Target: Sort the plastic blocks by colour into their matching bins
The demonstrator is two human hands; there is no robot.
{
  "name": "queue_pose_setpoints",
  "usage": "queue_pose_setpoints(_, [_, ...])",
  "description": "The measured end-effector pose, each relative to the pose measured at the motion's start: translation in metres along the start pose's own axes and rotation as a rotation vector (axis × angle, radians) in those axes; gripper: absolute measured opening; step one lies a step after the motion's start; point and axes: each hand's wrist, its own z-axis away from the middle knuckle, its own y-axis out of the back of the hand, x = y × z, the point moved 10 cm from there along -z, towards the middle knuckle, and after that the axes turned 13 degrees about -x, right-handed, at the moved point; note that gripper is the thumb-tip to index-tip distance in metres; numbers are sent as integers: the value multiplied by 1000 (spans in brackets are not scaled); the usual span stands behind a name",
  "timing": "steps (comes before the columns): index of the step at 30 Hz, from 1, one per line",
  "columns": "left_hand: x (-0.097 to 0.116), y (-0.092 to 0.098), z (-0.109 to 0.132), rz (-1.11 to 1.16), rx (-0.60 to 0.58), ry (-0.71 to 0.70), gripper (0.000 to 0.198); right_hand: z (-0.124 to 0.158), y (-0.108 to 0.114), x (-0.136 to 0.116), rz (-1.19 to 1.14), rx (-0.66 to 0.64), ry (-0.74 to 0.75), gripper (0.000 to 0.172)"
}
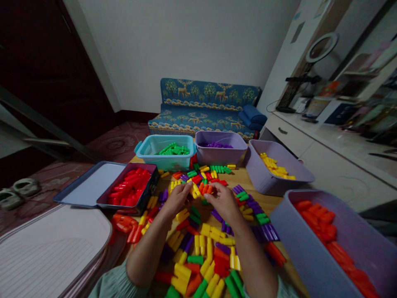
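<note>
My left hand (180, 198) pinches yellow bullet-shaped building blocks (195, 191) between thumb and fingers above the middle of the wooden table (254, 184). Right beside them, my right hand (222, 200) grips orange building blocks (205, 188). The yellow and orange pieces meet between my hands; whether they are locked together I cannot tell. Under and around my forearms lie many loose and joined blocks in yellow, green, purple, red and orange. A row of purple and green blocks (256, 209) runs along the right, and joined green blocks (220, 169) lie beyond my hands.
Along the far edge stand a turquoise bin (149, 151) of green blocks and a purple bin (220, 157) of purple blocks. Lilac bins (263, 182) with yellow and orange blocks line the right. An open case (83, 186) of red blocks sits left; behind is a patterned sofa (201, 109).
</note>
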Motion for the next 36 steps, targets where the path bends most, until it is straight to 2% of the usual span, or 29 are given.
queue_pose_setpoints(4, [2,3,1,-4,19,-2,55,1,7,-1,-90,53,14,23])
queue_pose_setpoints(9, [3,2,2,-17,14,-10,51,8,25,-6,-408,201,39,29])
queue_pose_setpoints(11, [2,3,2,-17,17,2,50,18,43,-16,-516,360,124,30])
queue_pose_setpoints(15, [4,3,0,-17,15,-15,50,58,89,-27,-643,827,346,27])
queue_pose_setpoints(18, [4,6,-1,-22,25,-35,52,80,114,-21,-743,1019,443,25])
queue_pose_setpoints(22, [1,6,-1,-28,23,-37,53,93,140,-3,-827,1085,437,29])
queue_pose_setpoints(26, [0,6,-1,-21,29,-34,53,102,157,0,-790,1093,473,37])
queue_pose_setpoints(32, [4,7,0,8,41,-39,55,110,162,4,-930,1168,514,36])
queue_pose_setpoints(36, [5,7,1,5,48,-39,55,111,165,5,-892,1179,507,37])
